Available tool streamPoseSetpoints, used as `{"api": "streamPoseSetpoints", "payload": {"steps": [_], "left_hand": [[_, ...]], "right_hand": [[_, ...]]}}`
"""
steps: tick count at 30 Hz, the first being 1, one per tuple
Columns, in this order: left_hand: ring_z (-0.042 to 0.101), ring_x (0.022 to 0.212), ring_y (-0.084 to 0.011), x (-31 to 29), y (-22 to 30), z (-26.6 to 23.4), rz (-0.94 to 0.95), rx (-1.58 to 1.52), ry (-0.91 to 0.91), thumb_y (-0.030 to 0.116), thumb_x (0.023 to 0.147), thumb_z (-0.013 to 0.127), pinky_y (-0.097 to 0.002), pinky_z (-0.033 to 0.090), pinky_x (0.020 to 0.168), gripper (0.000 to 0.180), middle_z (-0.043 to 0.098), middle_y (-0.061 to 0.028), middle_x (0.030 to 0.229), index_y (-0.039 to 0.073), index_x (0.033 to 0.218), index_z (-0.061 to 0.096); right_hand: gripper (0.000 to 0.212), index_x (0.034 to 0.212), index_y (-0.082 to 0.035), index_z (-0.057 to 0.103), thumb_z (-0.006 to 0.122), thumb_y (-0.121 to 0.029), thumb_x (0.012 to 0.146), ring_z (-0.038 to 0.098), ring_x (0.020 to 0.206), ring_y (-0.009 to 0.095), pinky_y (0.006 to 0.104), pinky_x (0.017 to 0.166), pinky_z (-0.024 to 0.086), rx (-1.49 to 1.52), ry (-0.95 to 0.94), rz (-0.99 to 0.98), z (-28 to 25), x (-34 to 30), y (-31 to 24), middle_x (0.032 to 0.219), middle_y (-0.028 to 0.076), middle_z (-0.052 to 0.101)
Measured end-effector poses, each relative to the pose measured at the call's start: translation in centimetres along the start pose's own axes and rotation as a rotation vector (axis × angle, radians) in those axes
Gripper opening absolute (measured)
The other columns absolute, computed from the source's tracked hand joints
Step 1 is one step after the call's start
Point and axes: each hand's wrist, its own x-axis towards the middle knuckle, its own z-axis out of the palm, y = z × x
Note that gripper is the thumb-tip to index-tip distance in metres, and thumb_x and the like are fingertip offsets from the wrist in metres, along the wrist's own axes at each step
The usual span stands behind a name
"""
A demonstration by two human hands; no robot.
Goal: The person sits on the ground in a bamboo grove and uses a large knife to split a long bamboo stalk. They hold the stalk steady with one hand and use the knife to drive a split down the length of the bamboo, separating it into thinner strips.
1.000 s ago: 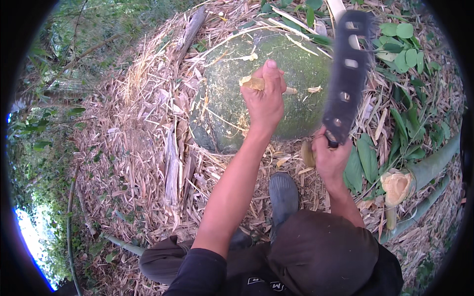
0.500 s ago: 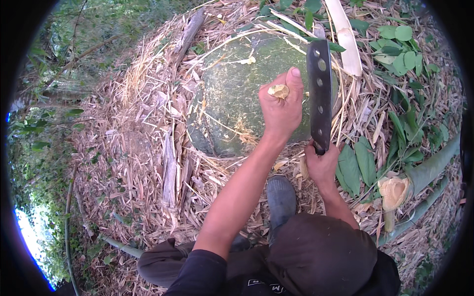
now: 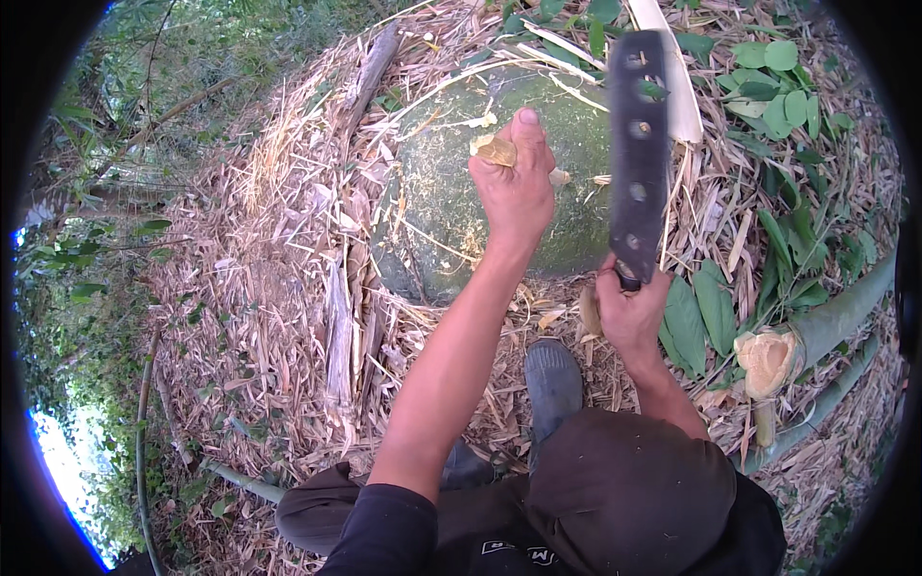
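My left hand [image 3: 516,197] is closed around a short pale wooden stick [image 3: 492,150] with a cut, faceted end. The stick's narrower end pokes out on the hand's right side. Under that hand lies a large, rounded green block [image 3: 437,182], speckled with pale chips; whether it is stone or wood I cannot tell. In my right hand [image 3: 631,312] is the handle of a broad dark knife [image 3: 639,158] with a row of holes along its blade. The blade, slightly blurred, points away from me at the block's right edge, apart from the stick.
Dry leaves and bamboo litter [image 3: 259,288] cover the ground. Cut green bamboo poles [image 3: 840,317] lie at right near leafy sprigs [image 3: 783,106]. A pale split strip [image 3: 677,96] lies beyond the knife. A weathered branch [image 3: 373,72] is at far left. My boot [image 3: 554,384] is near the block.
My left hand has moved left with the stick, whose cut end now tilts leftward. The knife blade has shifted right and appears raised and larger, with its flat side turned more into view.
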Motion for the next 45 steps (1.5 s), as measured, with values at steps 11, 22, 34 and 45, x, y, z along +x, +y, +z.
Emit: {"api": "streamPoseSetpoints", "payload": {"steps": [11,22,34,45], "left_hand": [[0.037,0.051,-0.0070,-0.5,-0.7,0.0,0.055,-0.001,0.003,0.029,0.107,0.052,-0.0306,0.041,0.062,0.049,0.042,0.0029,0.053,0.007,0.064,0.048],[0.040,0.049,-0.0052,-1.3,0.1,0.8,0.001,0.048,0.028,0.030,0.107,0.053,-0.0253,0.030,0.046,0.047,0.045,0.0034,0.053,0.003,0.069,0.058],[0.038,0.053,-0.0046,-1.7,-1.1,2.2,0.176,0.037,-0.076,0.032,0.106,0.056,-0.0259,0.030,0.048,0.045,0.046,0.0047,0.057,0.003,0.070,0.056],[0.037,0.049,-0.0073,-1.0,-0.5,0.4,0.118,0.073,0.005,0.030,0.108,0.049,-0.0331,0.051,0.079,0.051,0.040,0.0026,0.050,0.007,0.062,0.046]], "right_hand": [[0.018,0.082,0.005,0.062,0.065,-0.013,0.080,0.056,0.054,0.016,0.0345,0.055,0.045,-0.261,-0.192,0.250,-0.5,1.2,0.1,0.059,0.008,0.057],[0.023,0.087,0.004,0.062,0.067,-0.017,0.081,0.059,0.059,0.021,0.0390,0.059,0.047,-0.325,-0.174,0.208,0.9,1.4,2.4,0.066,0.013,0.061],[0.024,0.064,-0.002,0.060,0.063,-0.016,0.084,0.054,0.048,0.012,0.0313,0.049,0.042,0.083,-0.306,0.454,-1.3,2.6,2.9,0.053,0.003,0.057],[0.022,0.093,0.007,0.064,0.066,-0.011,0.081,0.056,0.056,0.011,0.0319,0.053,0.044,0.039,-0.071,0.027,-1.6,1.1,-1.9,0.062,0.008,0.060]]}}
